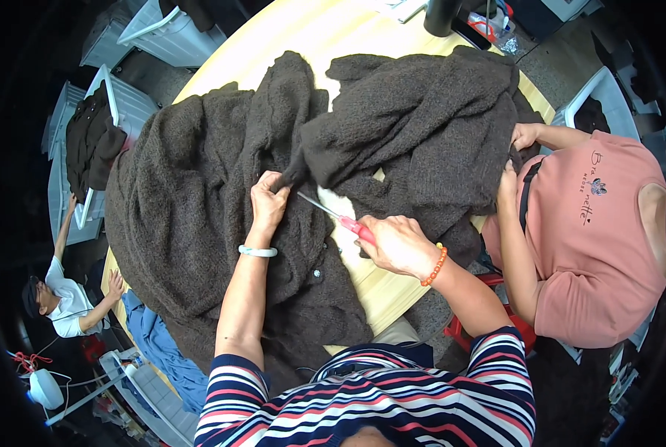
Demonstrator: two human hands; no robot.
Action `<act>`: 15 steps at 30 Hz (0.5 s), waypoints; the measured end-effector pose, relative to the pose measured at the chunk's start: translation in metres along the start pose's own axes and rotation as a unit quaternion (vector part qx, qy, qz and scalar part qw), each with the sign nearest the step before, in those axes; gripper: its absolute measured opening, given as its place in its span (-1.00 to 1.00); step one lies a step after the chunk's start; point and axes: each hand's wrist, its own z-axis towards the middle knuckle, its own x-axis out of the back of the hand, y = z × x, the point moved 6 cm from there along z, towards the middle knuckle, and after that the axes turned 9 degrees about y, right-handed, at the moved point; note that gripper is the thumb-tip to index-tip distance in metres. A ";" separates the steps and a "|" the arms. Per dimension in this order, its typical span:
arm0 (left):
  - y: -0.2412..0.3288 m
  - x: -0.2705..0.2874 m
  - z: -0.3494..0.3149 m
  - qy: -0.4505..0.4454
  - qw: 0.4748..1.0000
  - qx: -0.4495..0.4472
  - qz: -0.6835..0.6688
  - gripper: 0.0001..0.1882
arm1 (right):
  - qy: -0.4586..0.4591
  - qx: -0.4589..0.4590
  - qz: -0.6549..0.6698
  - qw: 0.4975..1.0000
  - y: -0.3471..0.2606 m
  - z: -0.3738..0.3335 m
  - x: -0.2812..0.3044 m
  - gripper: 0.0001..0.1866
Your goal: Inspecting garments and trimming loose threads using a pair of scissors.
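Dark brown knitwear (199,164) is heaped over the left and middle of a pale wooden table. With bent fingers, my left hand (269,203) grips a fold of this brown knit. Just to its right, my right hand (400,244) is closed round a tool (358,228) with a pink-red handle and a slim metal end. The metal tip points up and left, near the pinched fold; I cannot tell whether it touches the cloth. A second brown knit pile (430,119) lies to the right. Small shiny buttons (317,273) show on the cloth below my hands.
At the right, a person in a pink top (601,238) holds the right-hand pile's edge. Another person in white (71,298) is at the far left. Plastic bins (135,112) with dark garments stand around the table (255,41). A black cylinder (441,18) stands at the back.
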 end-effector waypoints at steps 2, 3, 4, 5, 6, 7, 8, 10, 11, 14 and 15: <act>0.005 0.000 -0.003 -0.012 0.995 -0.063 0.074 -0.85 | 0.017 0.008 -0.006 1.000 -0.002 0.006 0.001 -0.66; 0.006 0.000 -0.004 -0.006 0.996 -0.069 0.058 -0.84 | 0.018 -0.007 -0.013 1.000 -0.002 0.012 0.004 -0.66; 0.007 0.001 -0.006 0.001 0.996 -0.075 0.041 -0.82 | 0.019 -0.022 -0.021 0.999 -0.001 0.015 0.005 -0.65; 0.010 -0.001 -0.007 -0.005 0.998 -0.053 0.027 -0.83 | 0.049 0.014 -0.037 0.998 -0.004 0.014 0.003 -0.67; 0.008 0.000 -0.008 -0.006 0.998 -0.053 0.026 -0.83 | 0.049 0.013 -0.038 0.998 -0.003 0.014 0.001 -0.67; 0.005 0.000 -0.008 -0.018 0.998 -0.043 0.033 -0.82 | 0.026 0.028 -0.013 0.999 -0.005 0.013 -0.002 -0.68; 0.007 -0.001 -0.008 -0.029 0.998 -0.032 0.041 -0.82 | 0.001 0.044 0.012 0.999 -0.008 0.012 -0.004 -0.68; 0.013 -0.007 -0.012 -0.028 0.999 -0.030 0.031 -0.82 | 0.022 -0.014 -0.019 0.999 -0.003 0.015 0.009 -0.68; 0.018 -0.006 -0.014 -0.027 0.999 -0.031 0.024 -0.82 | 0.028 -0.004 -0.022 0.999 -0.004 0.015 0.006 -0.68; -0.001 0.001 -0.015 -0.008 0.996 -0.072 0.043 -0.81 | 0.009 0.023 -0.012 1.000 -0.015 0.011 -0.002 -0.67; -0.005 0.005 -0.015 -0.003 0.998 -0.067 0.019 -0.82 | -0.016 0.039 0.002 0.999 -0.020 0.010 -0.006 -0.67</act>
